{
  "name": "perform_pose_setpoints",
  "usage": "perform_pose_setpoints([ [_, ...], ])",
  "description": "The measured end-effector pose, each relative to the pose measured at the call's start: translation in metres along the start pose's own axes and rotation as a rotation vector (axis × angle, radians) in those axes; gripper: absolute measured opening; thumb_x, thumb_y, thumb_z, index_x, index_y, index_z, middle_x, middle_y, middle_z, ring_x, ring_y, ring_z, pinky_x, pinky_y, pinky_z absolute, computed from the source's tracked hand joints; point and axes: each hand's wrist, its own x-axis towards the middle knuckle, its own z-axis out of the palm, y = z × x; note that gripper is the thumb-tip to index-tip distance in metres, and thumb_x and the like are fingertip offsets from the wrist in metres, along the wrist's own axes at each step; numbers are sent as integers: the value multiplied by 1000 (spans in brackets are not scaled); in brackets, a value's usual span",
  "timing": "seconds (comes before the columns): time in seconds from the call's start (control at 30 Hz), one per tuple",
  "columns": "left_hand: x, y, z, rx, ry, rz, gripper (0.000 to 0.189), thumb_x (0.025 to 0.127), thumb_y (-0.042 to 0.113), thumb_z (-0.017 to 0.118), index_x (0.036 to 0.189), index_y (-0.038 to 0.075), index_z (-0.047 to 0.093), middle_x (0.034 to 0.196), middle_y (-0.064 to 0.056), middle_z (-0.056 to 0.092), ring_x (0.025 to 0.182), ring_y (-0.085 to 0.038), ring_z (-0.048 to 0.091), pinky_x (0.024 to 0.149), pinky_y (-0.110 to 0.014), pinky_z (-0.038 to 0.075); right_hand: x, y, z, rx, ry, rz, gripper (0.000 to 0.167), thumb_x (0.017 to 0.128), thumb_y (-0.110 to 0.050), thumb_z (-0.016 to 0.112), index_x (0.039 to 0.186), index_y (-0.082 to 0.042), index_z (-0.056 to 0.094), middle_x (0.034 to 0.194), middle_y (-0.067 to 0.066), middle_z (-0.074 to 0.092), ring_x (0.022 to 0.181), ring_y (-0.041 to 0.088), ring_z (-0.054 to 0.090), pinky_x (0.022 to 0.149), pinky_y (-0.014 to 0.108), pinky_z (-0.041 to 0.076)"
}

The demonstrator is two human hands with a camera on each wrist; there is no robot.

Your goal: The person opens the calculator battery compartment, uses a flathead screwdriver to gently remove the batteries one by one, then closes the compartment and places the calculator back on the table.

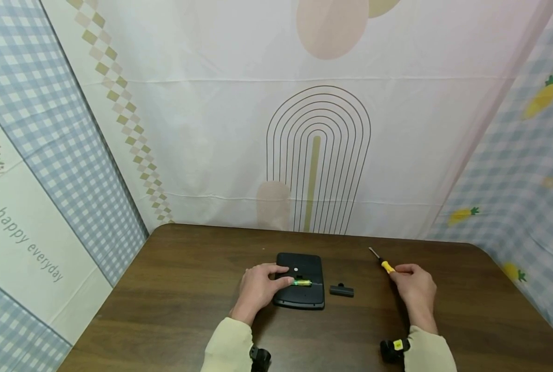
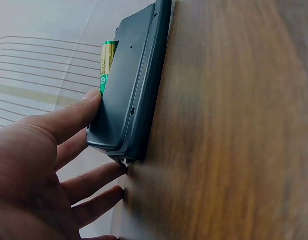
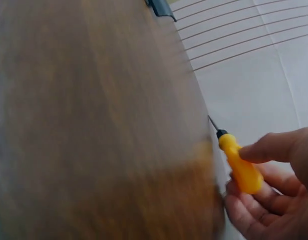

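A flat black device (image 1: 299, 297) lies on the table, its back with a small white spot facing up. A green and gold battery (image 1: 302, 283) sits in the recess in that back, one end sticking up in the left wrist view. My left hand (image 1: 258, 287) is at the device's left side, thumb (image 2: 86, 107) touching the battery's end and index finger on the back. The other fingers rest by its edge, fairly straight. My right hand (image 1: 415, 289) holds a screwdriver (image 3: 240, 165) by its yellow handle, the metal shaft pointing away to the left.
A small black cover (image 1: 341, 291) with a tab lies right of the device, between both hands. The brown wooden table (image 1: 164, 310) ends at a rounded back edge against a white patterned cloth (image 1: 211, 129). Checked blue cloth (image 1: 504, 170) hangs at the sides.
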Motion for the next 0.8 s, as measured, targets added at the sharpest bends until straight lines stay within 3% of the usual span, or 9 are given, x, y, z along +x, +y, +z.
perform_pose_setpoints([
  [0.17, 0, 0, 0, -3, 0, 0, 34, 93, 36, 83, 122, 17, 83, 134, -14, 71, 132, -42, 61, 117, -75, 23, 0, -2, -4, -76, -68, -51, 27, 98, -15, 73, 110, 10, 73, 103, 28, 72, 90, 42, 64, 66, 41, 52],
  [0.47, 1, -2, 1, 5, 4, 2, 33, 93, 36, 83, 121, 18, 83, 134, -14, 71, 132, -42, 61, 117, -76, 23, 3, 1, -9, -95, -138, -58, 31, 100, -20, 70, 107, 10, 71, 97, 23, 70, 84, 34, 62, 61, 34, 48],
  [0.8, 1, -2, 1, 10, 5, 5, 33, 93, 36, 83, 121, 18, 83, 134, -14, 71, 131, -41, 61, 117, -76, 24, 9, 6, -13, -96, -133, -20, 45, 105, -32, 61, 113, 11, 71, 106, 27, 70, 91, 37, 62, 67, 36, 47],
])
